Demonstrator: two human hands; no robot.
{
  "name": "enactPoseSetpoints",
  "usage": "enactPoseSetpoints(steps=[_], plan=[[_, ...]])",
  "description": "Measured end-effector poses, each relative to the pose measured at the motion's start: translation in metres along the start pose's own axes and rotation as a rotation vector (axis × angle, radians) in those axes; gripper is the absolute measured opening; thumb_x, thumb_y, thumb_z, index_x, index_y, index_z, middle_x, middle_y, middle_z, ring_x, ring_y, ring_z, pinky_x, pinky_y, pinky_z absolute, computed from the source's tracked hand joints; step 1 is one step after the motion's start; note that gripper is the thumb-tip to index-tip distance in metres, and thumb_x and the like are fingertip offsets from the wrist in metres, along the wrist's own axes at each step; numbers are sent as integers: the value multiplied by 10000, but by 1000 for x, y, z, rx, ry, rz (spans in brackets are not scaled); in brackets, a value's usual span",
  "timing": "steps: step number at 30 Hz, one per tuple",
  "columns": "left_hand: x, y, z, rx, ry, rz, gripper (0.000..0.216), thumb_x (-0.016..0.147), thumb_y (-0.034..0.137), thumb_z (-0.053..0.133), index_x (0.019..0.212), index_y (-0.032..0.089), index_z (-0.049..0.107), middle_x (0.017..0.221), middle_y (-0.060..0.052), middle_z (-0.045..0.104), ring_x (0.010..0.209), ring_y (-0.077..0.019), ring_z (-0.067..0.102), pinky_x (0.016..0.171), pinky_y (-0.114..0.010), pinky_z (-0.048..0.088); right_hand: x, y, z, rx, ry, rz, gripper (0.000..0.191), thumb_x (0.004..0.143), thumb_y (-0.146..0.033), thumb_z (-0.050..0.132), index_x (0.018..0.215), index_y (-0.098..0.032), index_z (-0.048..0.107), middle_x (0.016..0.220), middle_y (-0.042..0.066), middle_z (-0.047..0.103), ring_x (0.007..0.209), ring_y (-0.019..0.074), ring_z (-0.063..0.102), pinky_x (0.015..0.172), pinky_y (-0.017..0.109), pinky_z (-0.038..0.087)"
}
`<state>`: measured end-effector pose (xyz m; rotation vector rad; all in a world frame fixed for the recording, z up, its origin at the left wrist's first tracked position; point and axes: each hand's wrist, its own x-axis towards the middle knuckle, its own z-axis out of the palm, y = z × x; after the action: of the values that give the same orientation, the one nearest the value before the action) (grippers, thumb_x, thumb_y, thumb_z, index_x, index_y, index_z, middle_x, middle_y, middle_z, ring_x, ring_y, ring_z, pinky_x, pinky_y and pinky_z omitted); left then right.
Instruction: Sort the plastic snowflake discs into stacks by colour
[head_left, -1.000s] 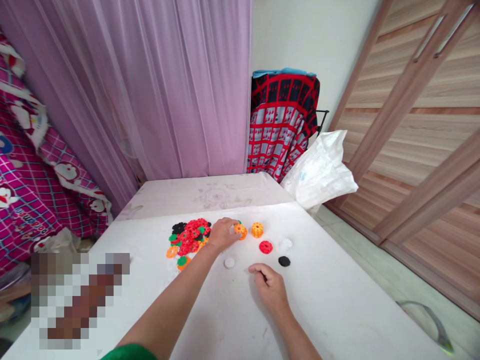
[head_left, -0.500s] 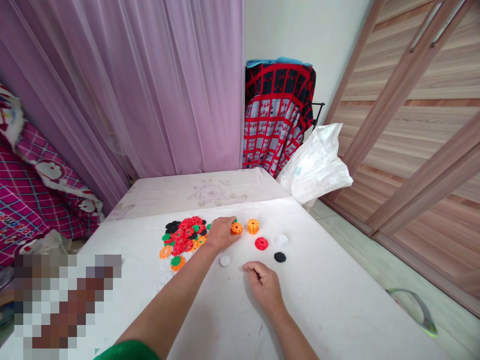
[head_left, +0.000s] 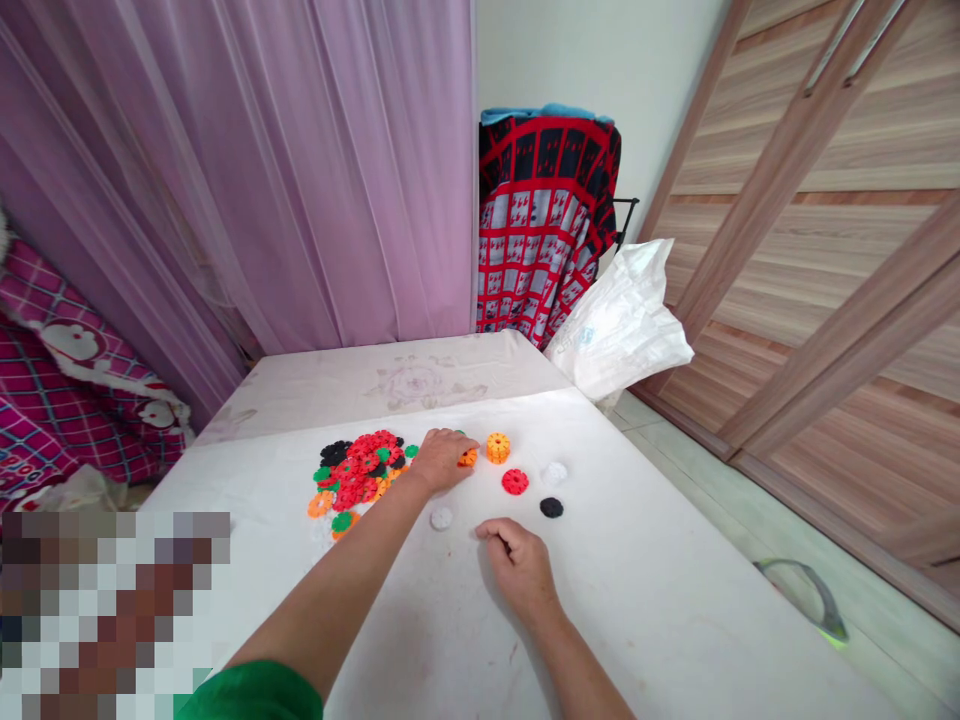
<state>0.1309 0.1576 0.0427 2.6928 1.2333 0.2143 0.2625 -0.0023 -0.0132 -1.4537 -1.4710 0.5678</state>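
Observation:
My left hand (head_left: 441, 459) reaches forward over the white table (head_left: 675, 600), its fingers closed on an orange toothed disc (head_left: 469, 458) at the right edge of a pile of red, green, black and orange discs (head_left: 357, 472). Just right of it stands a small stack of orange discs (head_left: 497, 447). Single discs lie nearby: a red disc (head_left: 514, 481), a black disc (head_left: 551, 507) and two white discs (head_left: 556, 472) (head_left: 442, 517). My right hand (head_left: 517, 566) rests on the table nearer me, fingers curled in, nothing visible in it.
A purple curtain (head_left: 300, 180) hangs behind the table. A red checked cloth (head_left: 544, 230) drapes a rack at the back, a white plastic bag (head_left: 622, 325) beside it. Wooden sliding doors (head_left: 840, 250) stand on the right. A patterned pink blanket (head_left: 67, 400) lies at left.
The view has shifted slightly right and up. My left hand has closed further over the orange disc, hiding more of it. My right hand stays put.

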Motion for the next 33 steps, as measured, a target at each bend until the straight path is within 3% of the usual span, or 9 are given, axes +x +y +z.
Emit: enactPoseSetpoints(steps=[10,23,29,33], plan=[[-3,-5,-4,1,-33,-73,614,742,424,595,1330,259,526,1322,-52,600,1240,-248,507,1070,-382,347,1,0,1,-19,-3,0,307,760,-185,423,795,-224,726,817,23,745,760,162,686,745,264,515],[-2,-10,-1,-20,-21,-93,518,771,373,563,1275,255,573,1280,-55,637,1185,-245,572,1051,-385,392,0,3,3,-34,-32,7,315,771,-172,424,823,-227,730,853,18,745,795,155,681,775,258,511],[-13,-16,-1,-90,79,-76,544,747,354,612,1278,245,569,1320,-51,612,1213,-227,556,1061,-366,397,1,2,3,-38,-24,13,323,759,-186,421,816,-233,736,844,18,745,781,155,684,767,257,513],[-50,-23,-2,-134,231,-155,442,841,330,507,1266,233,578,1298,-46,628,1189,-201,574,1043,-353,426,2,1,2,-39,-28,21,314,765,-211,420,808,-233,730,841,18,746,772,157,682,764,258,514]])
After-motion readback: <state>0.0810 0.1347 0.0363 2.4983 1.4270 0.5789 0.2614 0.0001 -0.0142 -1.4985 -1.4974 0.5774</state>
